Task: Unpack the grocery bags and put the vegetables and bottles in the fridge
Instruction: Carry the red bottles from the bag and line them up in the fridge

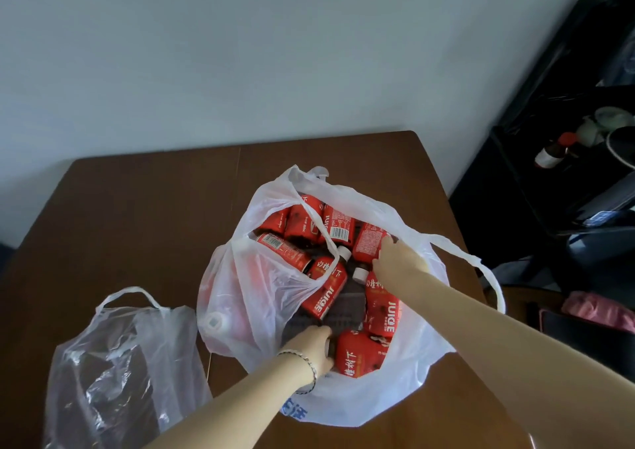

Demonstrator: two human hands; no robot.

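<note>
A white plastic grocery bag [371, 397] lies open on the brown table [137, 214], holding several red-labelled juice bottles with white caps. My left hand [314, 347] reaches into the bag's near side, its fingers curled round the lower end of a red bottle [359, 354]. My right hand [398, 259] is deeper in the bag on the right and grips another red bottle [369, 242] near its cap end. More bottles [324, 290] lie crosswise in the middle and at the back. A dark tray-like thing shows under them.
An empty clear plastic bag [113, 362] lies crumpled on the table at the left. A black shelf unit [536, 173] with a small brown bottle [551, 154] and other items stands right of the table. A pink thing [599, 309] lies at the far right.
</note>
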